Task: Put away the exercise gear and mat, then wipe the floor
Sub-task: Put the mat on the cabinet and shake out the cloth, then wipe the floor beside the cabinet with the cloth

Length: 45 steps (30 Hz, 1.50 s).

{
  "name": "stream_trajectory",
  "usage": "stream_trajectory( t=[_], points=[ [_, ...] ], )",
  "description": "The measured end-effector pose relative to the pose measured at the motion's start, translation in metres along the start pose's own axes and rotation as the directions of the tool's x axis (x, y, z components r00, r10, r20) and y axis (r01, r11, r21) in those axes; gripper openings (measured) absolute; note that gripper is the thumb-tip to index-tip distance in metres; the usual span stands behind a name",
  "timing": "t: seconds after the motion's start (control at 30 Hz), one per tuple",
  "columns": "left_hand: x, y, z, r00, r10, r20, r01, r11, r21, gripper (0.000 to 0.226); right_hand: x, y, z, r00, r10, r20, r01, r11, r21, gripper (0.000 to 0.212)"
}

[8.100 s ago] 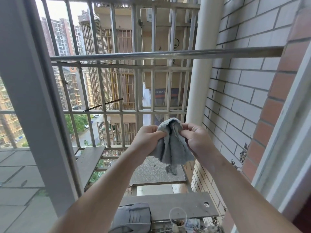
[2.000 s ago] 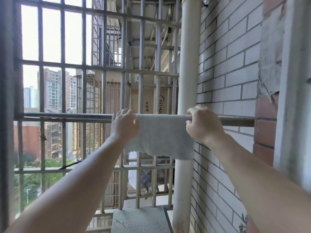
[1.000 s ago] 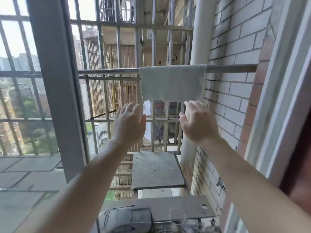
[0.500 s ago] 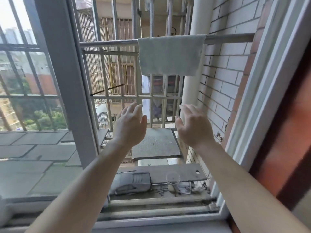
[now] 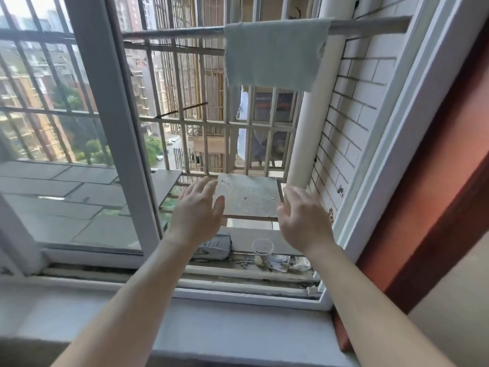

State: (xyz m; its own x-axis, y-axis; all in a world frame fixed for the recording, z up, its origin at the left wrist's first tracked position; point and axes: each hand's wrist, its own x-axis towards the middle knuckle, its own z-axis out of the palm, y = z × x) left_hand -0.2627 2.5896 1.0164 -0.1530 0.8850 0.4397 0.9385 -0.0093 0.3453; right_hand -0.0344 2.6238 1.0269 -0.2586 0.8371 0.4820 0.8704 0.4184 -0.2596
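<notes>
Daylight enters through the window bars from the far side; the sky at far left is overexposed. The near sill lies in soft shade. Wide-angle distortion bends the window frame at the edges. Slight motion blur softens fine detail.

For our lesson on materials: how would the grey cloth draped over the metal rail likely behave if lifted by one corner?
The grey cloth is probably floppy: it folds over the metal rail and hangs limp. Likely light, since it looks thin. It might slide off easily; no peg is visible holding it.
</notes>
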Motion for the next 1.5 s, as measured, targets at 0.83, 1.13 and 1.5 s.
stream_trajectory(
  t=[0.83, 1.13, 1.5],
  points=[
    [-0.146, -0.131, -0.07, 0.977, -0.209, 0.028, 0.209, 0.978, 0.015, 0.043, -0.083, -0.136, 0.057, 0.968, -0.086, 0.236, 0.056, 0.99, 0.133, 0.052],
    [-0.202, -0.169, -0.1, 0.932, -0.363, -0.001, 0.363, 0.932, 0.016, 0.046, -0.098, -0.194, 0.065, 0.938, -0.243, 0.248, 0.188, 0.956, 0.226, 0.036],
    [-0.272, -0.153, -0.133, 0.811, -0.572, -0.124, 0.584, 0.805, 0.105, 0.048, -0.108, -0.23, 0.072, 0.781, -0.537, 0.319, 0.429, 0.832, 0.352, 0.048]
  ],
)
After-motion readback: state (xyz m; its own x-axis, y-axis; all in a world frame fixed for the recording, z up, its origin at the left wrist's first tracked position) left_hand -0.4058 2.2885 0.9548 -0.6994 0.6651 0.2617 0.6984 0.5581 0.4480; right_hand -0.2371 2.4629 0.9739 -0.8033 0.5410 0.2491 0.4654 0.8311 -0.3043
